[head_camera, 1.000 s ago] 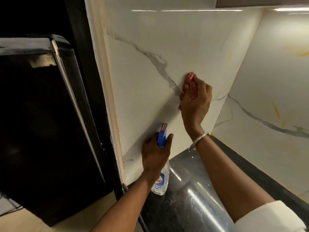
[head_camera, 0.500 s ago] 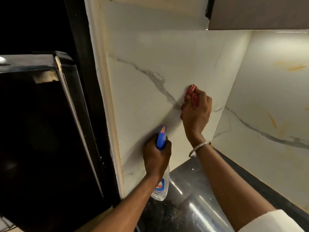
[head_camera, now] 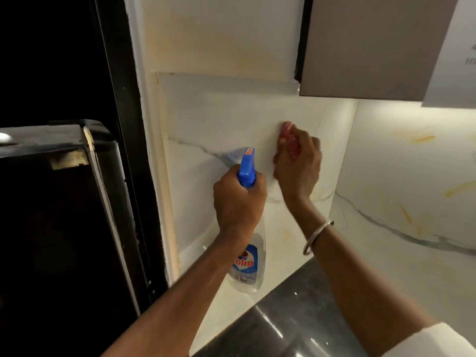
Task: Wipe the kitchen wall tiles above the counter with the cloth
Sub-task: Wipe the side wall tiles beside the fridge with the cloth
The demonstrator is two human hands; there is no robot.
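Red cloth [head_camera: 289,143] is bunched in the right hand [head_camera: 298,166], fingers clenched over it and pressing it flat to the marble-look wall tile [head_camera: 221,119], roughly mid-height, just below the corner of the overhead cabinet [head_camera: 373,47]. Left hand [head_camera: 238,199] is wrapped around the neck of a spray bottle [head_camera: 247,266], blue trigger head [head_camera: 247,163] pointing up toward the tile, bottle body hanging below the fist, clear of the dark table [head_camera: 296,328]. Step looks like mid-wipe on the left tile panel; yellowish staining shows along the top strip and left edge, plus streaks on the adjoining right wall [head_camera: 412,176], so plenty seems left. Risks: cloth is balled up small, so contact patch is narrow and it may smear rather than lift; wiper hand is blurred, hard to judge pressure. The two hands sit close together, so a wide stroke could knock the nozzle or trigger a stray spray. A steel bangle [head_camera: 316,238] on the right wrist could scrape the glossy tile on low passes.
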